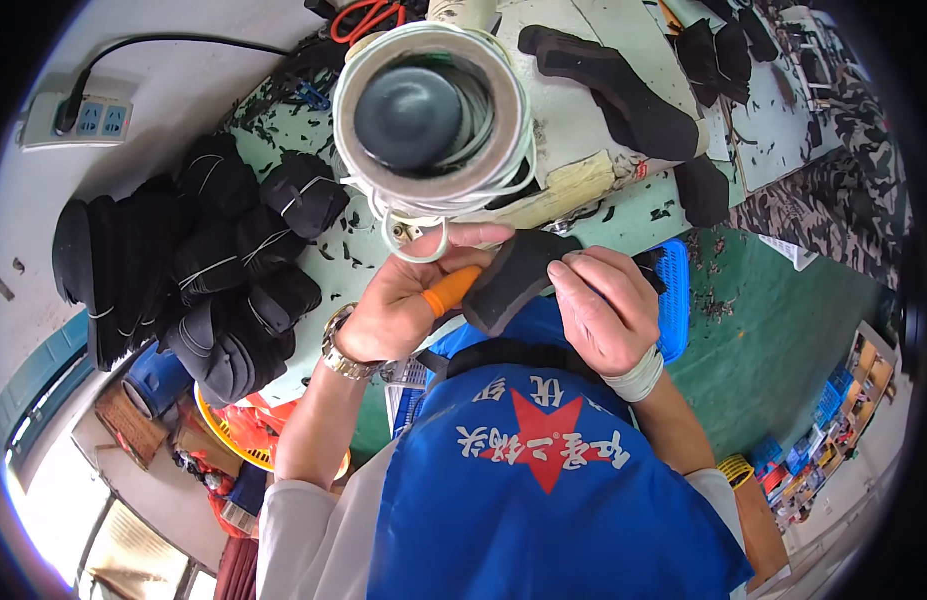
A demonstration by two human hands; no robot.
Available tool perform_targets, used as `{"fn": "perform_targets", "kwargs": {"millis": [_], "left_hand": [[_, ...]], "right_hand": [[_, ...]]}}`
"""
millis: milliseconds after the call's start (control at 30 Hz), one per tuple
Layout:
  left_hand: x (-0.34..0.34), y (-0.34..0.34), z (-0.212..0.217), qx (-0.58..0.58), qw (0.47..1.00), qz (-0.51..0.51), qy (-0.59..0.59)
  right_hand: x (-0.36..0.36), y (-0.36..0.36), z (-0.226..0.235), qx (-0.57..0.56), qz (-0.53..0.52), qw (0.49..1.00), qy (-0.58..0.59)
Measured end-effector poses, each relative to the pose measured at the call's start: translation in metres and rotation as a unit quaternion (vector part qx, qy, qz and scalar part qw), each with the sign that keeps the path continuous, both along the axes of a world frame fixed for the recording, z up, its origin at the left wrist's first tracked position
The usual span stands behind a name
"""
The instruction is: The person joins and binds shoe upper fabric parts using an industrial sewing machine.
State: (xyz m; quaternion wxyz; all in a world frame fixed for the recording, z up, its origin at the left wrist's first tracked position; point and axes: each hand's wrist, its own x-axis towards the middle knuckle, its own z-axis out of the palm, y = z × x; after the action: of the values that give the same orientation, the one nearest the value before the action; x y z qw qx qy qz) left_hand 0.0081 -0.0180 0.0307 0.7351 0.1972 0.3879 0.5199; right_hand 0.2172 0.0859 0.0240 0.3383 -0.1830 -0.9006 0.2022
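Between my hands is a dark grey-black, curved piece of padded fabric (519, 278), held over my lap. My left hand (404, 300) grips its left end; the thumb wears an orange finger cover (452, 290) and presses on the piece. With fingertips pinched together, my right hand (614, 312) holds the other end. White bands (636, 377) circle my right wrist, and a metal watch (344, 345) is on the left one. Just beyond my left hand stands a cardboard tube (504, 85) wrapped in white bands, with a round black object (409, 118) inside its mouth.
Tied bundles of black pieces (214, 260) are heaped at the left on a green tabletop (329, 280) strewn with black scraps. More black pieces (624, 90) lie on a pale surface at the far right. A blue basket (674, 300) is beside my right hand.
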Motion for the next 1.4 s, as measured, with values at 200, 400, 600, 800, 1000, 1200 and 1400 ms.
{"fn": "perform_targets", "kwargs": {"millis": [200,400,600,800,1000,1200,1400], "left_hand": [[-0.003,-0.007,0.005,0.019,0.996,-0.033,0.086],[-0.017,0.003,-0.011,0.112,0.892,-0.016,0.438],[-0.033,0.015,-0.022,-0.077,0.885,-0.112,0.446],[-0.03,0.022,-0.03,0.105,0.77,-0.046,0.628],[-0.037,-0.01,-0.024,-0.189,0.97,-0.101,0.119],[-0.003,-0.077,-0.086,-0.005,0.718,-0.139,0.682],[0.019,-0.102,-0.108,-0.034,0.712,-0.079,0.697]], "right_hand": [[-0.004,-0.008,0.001,-0.093,-0.019,0.995,0.04],[-0.024,-0.038,0.001,-0.733,-0.069,0.677,-0.005],[-0.06,-0.042,-0.005,-0.923,-0.041,0.381,0.032],[-0.061,-0.043,-0.013,-0.864,-0.081,0.496,0.031],[-0.014,0.036,0.018,-0.281,-0.197,0.936,0.08],[-0.016,0.118,-0.005,0.157,-0.161,0.952,-0.209],[-0.024,0.11,0.011,0.049,-0.119,0.99,-0.054]]}}
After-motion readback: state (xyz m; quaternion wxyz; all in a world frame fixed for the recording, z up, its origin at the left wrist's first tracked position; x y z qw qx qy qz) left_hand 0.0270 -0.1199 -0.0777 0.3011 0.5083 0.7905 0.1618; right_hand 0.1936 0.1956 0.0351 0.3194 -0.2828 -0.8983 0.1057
